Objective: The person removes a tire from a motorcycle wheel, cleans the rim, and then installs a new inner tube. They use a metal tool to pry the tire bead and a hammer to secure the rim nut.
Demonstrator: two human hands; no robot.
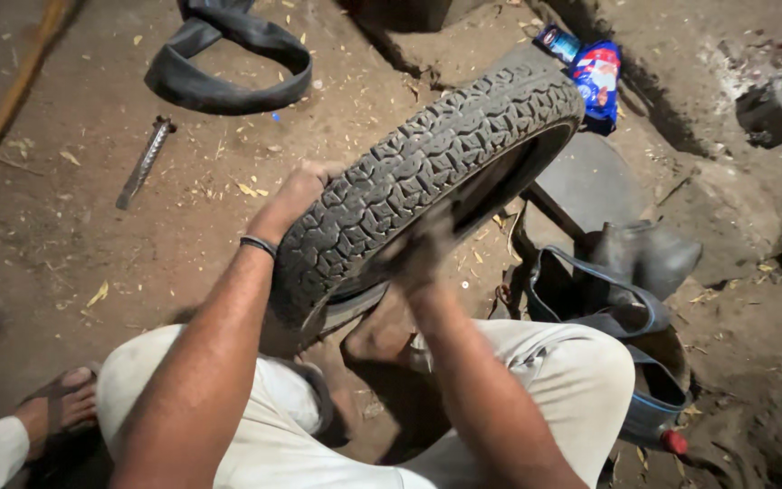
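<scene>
Here, seen from above, a person sits low on a dirt floor (165, 235) with knees bent, in pale trousers, holding a tyre (427, 172) upright on edge between the legs. The tyre is black rubber, narrow, with a blocky tread of small raised lugs in rows across its crown. It looks dusty and grey in places. It tilts away from the person, its lower edge down near the person's foot and its upper end reaching toward the top right. The dark inner opening faces right.

The left hand (305, 186) grips the outer tread on the tyre's left side, fingers curled over the crown. A dark band (258, 244) circles that wrist. The right hand (423, 249) is blurred and sits at the tyre's inner rim on the right side; it seems to clutch the edge, though the blur hides the fingers.

On the floor to the upper left lies a limp black inner tube (228, 63), folded in a loop. Near it, well apart from the tyre, lies a flat metal tool (145, 163). Behind the tyre's far end sits a blue and red packet (596, 80). To the right, just beside the person's knee, more dark rubber (626, 272) is heaped. At the lower left edge, another person's sandalled foot (61, 403) shows. Bits of straw scatter the ground.
</scene>
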